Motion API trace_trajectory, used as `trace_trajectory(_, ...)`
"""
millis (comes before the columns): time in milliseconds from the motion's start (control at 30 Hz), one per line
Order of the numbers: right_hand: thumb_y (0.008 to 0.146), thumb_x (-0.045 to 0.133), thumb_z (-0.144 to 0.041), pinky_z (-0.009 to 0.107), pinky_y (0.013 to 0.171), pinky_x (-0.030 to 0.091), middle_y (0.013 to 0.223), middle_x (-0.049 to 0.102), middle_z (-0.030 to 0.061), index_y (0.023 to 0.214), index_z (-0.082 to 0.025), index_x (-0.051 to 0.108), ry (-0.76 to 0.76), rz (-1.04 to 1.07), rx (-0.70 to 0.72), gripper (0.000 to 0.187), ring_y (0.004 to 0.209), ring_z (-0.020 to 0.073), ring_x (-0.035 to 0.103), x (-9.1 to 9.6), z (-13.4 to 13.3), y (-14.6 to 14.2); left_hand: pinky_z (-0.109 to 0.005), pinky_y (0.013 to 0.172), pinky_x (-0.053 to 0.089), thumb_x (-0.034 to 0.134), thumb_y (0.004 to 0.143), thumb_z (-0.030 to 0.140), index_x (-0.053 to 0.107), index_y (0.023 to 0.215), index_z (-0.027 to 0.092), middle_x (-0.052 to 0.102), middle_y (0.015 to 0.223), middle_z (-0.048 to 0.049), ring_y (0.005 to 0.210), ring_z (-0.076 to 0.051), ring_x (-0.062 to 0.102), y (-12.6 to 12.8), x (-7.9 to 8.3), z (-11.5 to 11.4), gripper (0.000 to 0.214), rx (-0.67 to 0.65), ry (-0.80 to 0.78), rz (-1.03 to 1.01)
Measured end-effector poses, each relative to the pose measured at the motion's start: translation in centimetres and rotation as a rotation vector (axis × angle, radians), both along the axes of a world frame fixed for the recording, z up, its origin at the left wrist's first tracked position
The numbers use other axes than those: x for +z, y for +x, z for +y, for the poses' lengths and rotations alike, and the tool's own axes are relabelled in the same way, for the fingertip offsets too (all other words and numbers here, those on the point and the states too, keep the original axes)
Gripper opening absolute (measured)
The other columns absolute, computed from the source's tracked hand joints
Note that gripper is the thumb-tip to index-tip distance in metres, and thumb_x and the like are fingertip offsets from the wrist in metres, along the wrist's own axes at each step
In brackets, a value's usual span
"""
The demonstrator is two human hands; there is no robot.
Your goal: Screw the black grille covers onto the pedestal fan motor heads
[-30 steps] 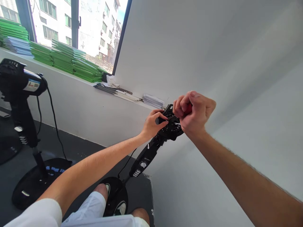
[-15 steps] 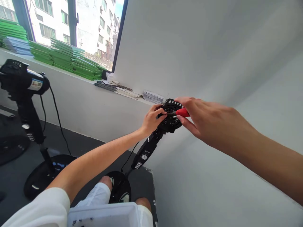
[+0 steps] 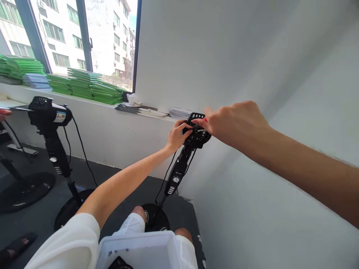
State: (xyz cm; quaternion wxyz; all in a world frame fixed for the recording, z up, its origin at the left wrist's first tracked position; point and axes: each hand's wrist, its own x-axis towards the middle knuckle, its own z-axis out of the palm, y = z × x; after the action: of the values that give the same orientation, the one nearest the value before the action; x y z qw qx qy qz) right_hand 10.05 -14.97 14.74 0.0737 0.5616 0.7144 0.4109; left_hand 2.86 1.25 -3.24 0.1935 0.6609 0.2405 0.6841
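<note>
A black stand fan without its grille and blades stands before me, its round motor head [image 3: 198,141] facing up toward me. At the left side of that head is my left hand [image 3: 175,137], thumb and forefinger pinched close over its face. Whatever lies between those fingertips is too small to make out. My right hand [image 3: 228,118] is closed around a red-handled screwdriver [image 3: 205,119] above the head's upper right. Most of the handle is hidden by the fingers. The fan's control column [image 3: 176,176], with a round knob, slants down to its base.
A white plastic bin [image 3: 146,249] with small parts and a black piece sits on my lap. Another stand fan [image 3: 53,116] stands to the left, near another person's hand [image 3: 4,113]. Green stacks [image 3: 84,85] line the window sill. A wall rises at the right.
My right hand has turned over the screwdriver and shifted slightly left. My left fingers remain by the motor head. The view has swung left, bringing in another person's hand and foot.
</note>
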Motion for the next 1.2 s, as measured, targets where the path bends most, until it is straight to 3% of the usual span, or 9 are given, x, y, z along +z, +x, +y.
trace_trajectory(167,0.099,0.049,-0.044,0.032,0.060,0.030,0.068,0.067,0.0080,0.120,-0.018,0.059,-0.140,0.022,-0.003,0.035,0.061,0.0258,0.062,0.2,-0.1,-0.4,-0.038,0.108,0.049,0.068,0.090,0.012,0.070,0.100,0.024,0.066,0.127,-0.0064,0.121,-0.021,0.063,-0.2,0.0,-0.2,0.015,0.025,-0.022,-0.001)
trace_trajectory(300,0.104,0.038,-0.051,0.033,0.060,0.029,0.064,0.064,0.0103,0.105,-0.017,0.063,-0.069,0.027,-0.037,0.042,0.063,0.0275,0.063,0.2,-0.4,-0.4,-0.039,0.110,0.049,0.068,0.091,0.013,0.072,0.097,0.024,0.066,0.128,-0.0060,0.121,-0.021,0.063,-0.4,0.0,-0.2,0.014,0.016,-0.019,0.002)
trace_trajectory(433,0.101,0.046,-0.048,0.031,0.057,0.028,0.070,0.068,0.0063,0.124,-0.018,0.057,-0.134,0.089,-0.007,0.039,0.058,0.0231,0.060,0.4,-0.3,-0.5,-0.039,0.111,0.048,0.070,0.091,0.013,0.073,0.100,0.024,0.065,0.130,-0.0067,0.123,-0.021,0.062,-0.6,-0.1,-0.3,0.015,-0.008,0.017,0.011)
trace_trajectory(567,0.104,0.035,-0.051,0.033,0.058,0.030,0.067,0.066,0.0095,0.110,-0.017,0.063,-0.038,0.020,-0.041,0.044,0.062,0.0255,0.062,0.8,0.0,-0.4,-0.040,0.112,0.047,0.068,0.091,0.013,0.070,0.106,0.023,0.066,0.132,-0.0082,0.125,-0.021,0.062,-0.7,-0.3,-0.3,0.018,-0.004,0.024,0.000)
trace_trajectory(700,0.097,0.049,-0.045,0.032,0.058,0.031,0.070,0.069,0.0063,0.115,-0.019,0.062,-0.137,0.077,-0.004,0.035,0.059,0.0235,0.061,1.2,0.1,-0.4,-0.042,0.114,0.046,0.067,0.092,0.013,0.071,0.100,0.022,0.065,0.133,-0.0086,0.125,-0.022,0.063,-0.6,-0.4,-0.2,0.013,-0.003,0.009,0.018)
trace_trajectory(800,0.102,0.039,-0.048,0.034,0.059,0.031,0.066,0.066,0.0101,0.105,-0.016,0.065,-0.061,0.059,-0.027,0.041,0.062,0.0269,0.062,1.1,0.1,-0.5,-0.043,0.116,0.045,0.065,0.093,0.015,0.072,0.103,0.023,0.064,0.135,-0.0095,0.128,-0.023,0.061,-0.5,-0.6,-0.3,0.015,-0.006,0.022,0.019)
trace_trajectory(933,0.100,0.046,-0.046,0.032,0.059,0.031,0.072,0.070,0.0091,0.119,-0.017,0.062,-0.115,0.104,-0.033,0.038,0.063,0.0250,0.062,0.9,0.1,-0.8,-0.042,0.115,0.047,0.061,0.096,0.017,0.067,0.117,0.025,0.062,0.137,-0.0094,0.130,-0.022,0.060,-0.5,-0.9,-0.4,0.023,-0.012,0.045,0.022)
trace_trajectory(1067,0.105,0.033,-0.047,0.033,0.059,0.031,0.069,0.067,0.0119,0.102,-0.017,0.067,-0.063,0.069,-0.095,0.045,0.066,0.0263,0.063,1.0,-0.1,-0.8,-0.042,0.116,0.045,0.058,0.096,0.018,0.065,0.111,0.023,0.061,0.137,-0.0105,0.132,-0.022,0.058,-0.5,-1.2,-0.1,0.017,-0.007,0.073,0.040)
trace_trajectory(1200,0.098,0.054,-0.044,0.031,0.058,0.029,0.071,0.068,0.0070,0.115,-0.019,0.061,-0.132,0.131,-0.025,0.031,0.063,0.0233,0.061,0.9,-0.1,-0.7,-0.044,0.118,0.043,0.057,0.098,0.019,0.068,0.112,0.023,0.060,0.139,-0.0115,0.133,-0.023,0.057,-0.4,-1.3,0.2,0.018,-0.004,0.092,0.068)
